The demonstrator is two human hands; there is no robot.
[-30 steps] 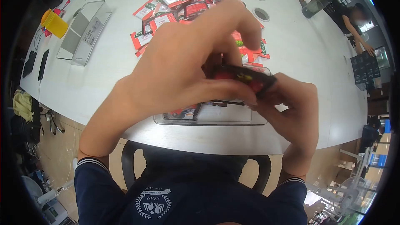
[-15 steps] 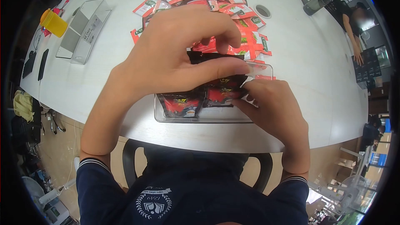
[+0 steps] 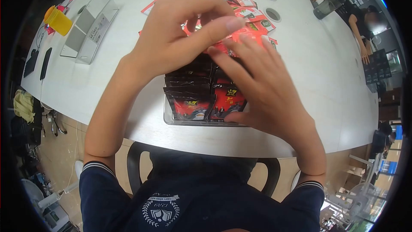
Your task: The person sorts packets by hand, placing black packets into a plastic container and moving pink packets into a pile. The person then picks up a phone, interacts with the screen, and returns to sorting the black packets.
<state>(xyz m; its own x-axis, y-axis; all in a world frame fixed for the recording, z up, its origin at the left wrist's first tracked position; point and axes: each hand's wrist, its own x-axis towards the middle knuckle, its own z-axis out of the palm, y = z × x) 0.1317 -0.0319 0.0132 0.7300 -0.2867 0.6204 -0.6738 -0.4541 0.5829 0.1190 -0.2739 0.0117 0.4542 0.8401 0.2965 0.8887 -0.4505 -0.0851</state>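
Reaching over the near edge of the white worktop (image 3: 107,86), both bare hands meet above a clear plastic tray (image 3: 168,118) that sits close to that edge. The left hand (image 3: 180,38) arches over the far end of the tray, its fingers (image 3: 223,25) bent and drawn together, thumb toward fingertips, at an orange-red sachet (image 3: 223,43) on the near side of the loose pile; whether they truly pinch it cannot be told, since the hand covers the contact. The right hand (image 3: 262,90) lies flat with its fingers (image 3: 240,60) spread apart and stretched forward, resting over the right side of the tray and onto the same sachet, clamped on nothing.

Inside the tray stand black-and-red coffee sachets (image 3: 191,105), overlapped in rows, the nearest ones showing their printed fronts upright toward the near edge. Beyond the hands, toward the far edge of the worktop, lies a scattered pile of red sachets (image 3: 249,15), some with green labels. Two round cable holes (image 3: 273,14) sit just right of that pile. At the left side of the worktop lies an empty-looking clear divided organiser (image 3: 88,28), and past it, near the left corner, a yellow container (image 3: 58,20). Two dark flat devices (image 3: 37,63) rest by the left edge.

Another person (image 3: 362,30) stands well apart at the far right end.
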